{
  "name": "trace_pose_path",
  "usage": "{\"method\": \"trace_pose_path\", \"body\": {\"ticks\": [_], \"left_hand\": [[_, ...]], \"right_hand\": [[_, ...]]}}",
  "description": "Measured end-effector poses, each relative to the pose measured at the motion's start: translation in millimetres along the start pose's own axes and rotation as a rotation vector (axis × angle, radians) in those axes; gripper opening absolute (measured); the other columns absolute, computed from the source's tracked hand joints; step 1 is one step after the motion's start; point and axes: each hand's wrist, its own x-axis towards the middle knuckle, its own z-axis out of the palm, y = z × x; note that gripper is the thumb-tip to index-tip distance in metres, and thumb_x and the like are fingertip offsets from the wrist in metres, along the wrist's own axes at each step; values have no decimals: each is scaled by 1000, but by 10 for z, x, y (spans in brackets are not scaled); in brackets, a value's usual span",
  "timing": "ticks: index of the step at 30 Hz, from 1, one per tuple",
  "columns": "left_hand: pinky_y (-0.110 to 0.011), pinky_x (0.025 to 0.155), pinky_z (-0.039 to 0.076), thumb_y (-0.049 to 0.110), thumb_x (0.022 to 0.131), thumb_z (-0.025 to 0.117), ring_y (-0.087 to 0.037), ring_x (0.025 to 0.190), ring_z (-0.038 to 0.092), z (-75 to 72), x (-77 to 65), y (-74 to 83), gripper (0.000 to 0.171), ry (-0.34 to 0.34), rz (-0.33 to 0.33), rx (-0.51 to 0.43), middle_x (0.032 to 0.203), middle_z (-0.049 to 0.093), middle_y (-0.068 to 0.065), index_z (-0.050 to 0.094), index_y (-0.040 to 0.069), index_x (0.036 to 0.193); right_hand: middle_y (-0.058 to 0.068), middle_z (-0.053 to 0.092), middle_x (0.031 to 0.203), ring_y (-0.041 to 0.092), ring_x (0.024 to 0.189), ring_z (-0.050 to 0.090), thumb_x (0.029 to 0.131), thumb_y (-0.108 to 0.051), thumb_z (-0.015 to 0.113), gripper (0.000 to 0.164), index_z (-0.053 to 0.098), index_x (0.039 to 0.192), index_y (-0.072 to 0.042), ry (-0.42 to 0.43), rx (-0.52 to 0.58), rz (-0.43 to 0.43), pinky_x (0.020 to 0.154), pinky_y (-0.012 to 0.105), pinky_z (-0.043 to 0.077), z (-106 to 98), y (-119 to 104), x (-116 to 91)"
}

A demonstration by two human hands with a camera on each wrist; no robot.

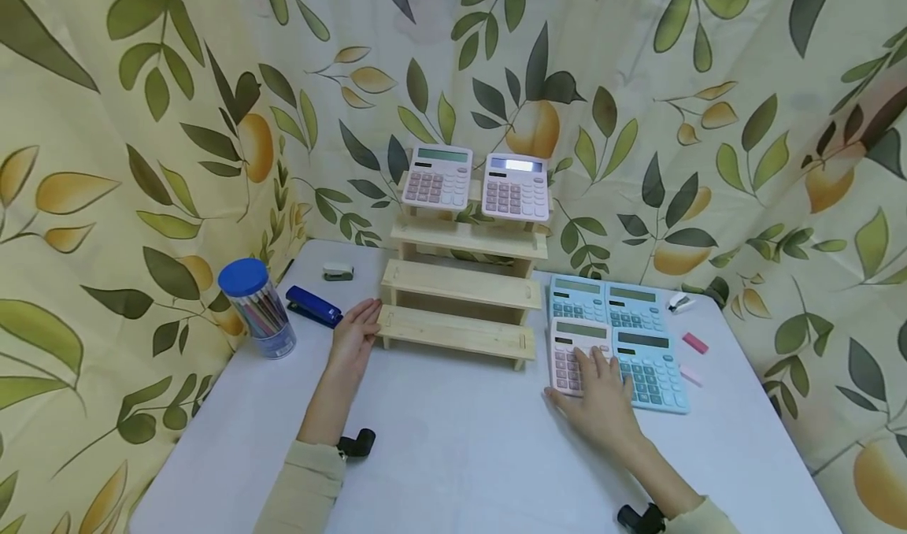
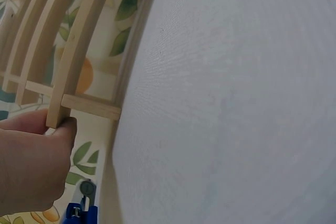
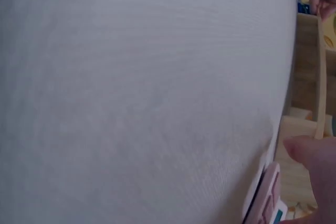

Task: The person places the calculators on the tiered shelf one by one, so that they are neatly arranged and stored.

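A stepped wooden rack [image 1: 460, 329] stands mid-table with several tiers. My left hand [image 1: 352, 331] pinches the left end of its lowest tier; in the left wrist view, thumb and fingers of this hand [image 2: 34, 161] lie on either side of the board. My right hand [image 1: 602, 400] rests over a pink calculator [image 1: 581, 329], fingers spread on its keys and thumb by its lower left edge. Blue calculators [image 1: 648, 368] lie behind and beside it. On the top tier sit a pink calculator [image 1: 437, 178] and another pink calculator [image 1: 516, 187], both tilted toward me.
Left of the rack are a blue stapler [image 1: 314, 305], a small white-and-green stapler [image 1: 338, 272] and a blue-lidded jar [image 1: 262, 313] of pencils. Right of the calculators lie a pink eraser [image 1: 695, 343], a paler pink piece [image 1: 690, 375] and a small white item [image 1: 680, 303]. A patterned curtain surrounds the table.
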Motion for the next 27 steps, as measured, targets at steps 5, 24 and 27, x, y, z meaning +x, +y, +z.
{"method": "trace_pose_path", "body": {"ticks": [5, 24, 27], "left_hand": [[-36, 125, 31, -26, 93, 36, -32, 155, 30, -4, -7, -20, 71, -9, 16, 9, 166, 29, -26, 24, -8, 160], [-34, 124, 33, -24, 93, 41, -30, 154, 33, -1, -2, -10, 70, -3, 21, 27, 165, 34, -24, 27, -6, 160], [-34, 124, 33, -25, 93, 40, -31, 154, 33, -5, 6, -20, 70, -3, 22, 16, 164, 34, -24, 27, -7, 160]], "right_hand": [[40, 26, 160, 72, 143, 15, 86, -61, 76, 100, 39, 156, 0, 18, -40, -28, 109, 89, 7, 54, 7, -21], [38, 27, 161, 70, 145, 13, 84, -59, 79, 100, 41, 155, 0, 36, -56, -51, 106, 91, 12, 125, -60, -4], [38, 27, 161, 69, 145, 13, 85, -56, 79, 97, 41, 154, 1, 31, -61, -45, 107, 90, 13, 112, -67, -6]]}}
